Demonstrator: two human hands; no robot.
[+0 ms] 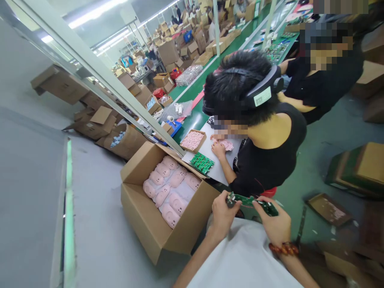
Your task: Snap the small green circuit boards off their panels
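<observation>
The open box (144,214) holds pink shells (178,203). Right of the box, the left hand (223,214) has its fingers pinched on one end of a green circuit board (244,201), any print too small to read. Beyond the box, a co-worker's (264,156) headset (274,78) bears a white label (262,97) with a square code, its text illegible. Farthest right of the box, the right hand (276,224) grips the board's other end, partly hiding it.
</observation>
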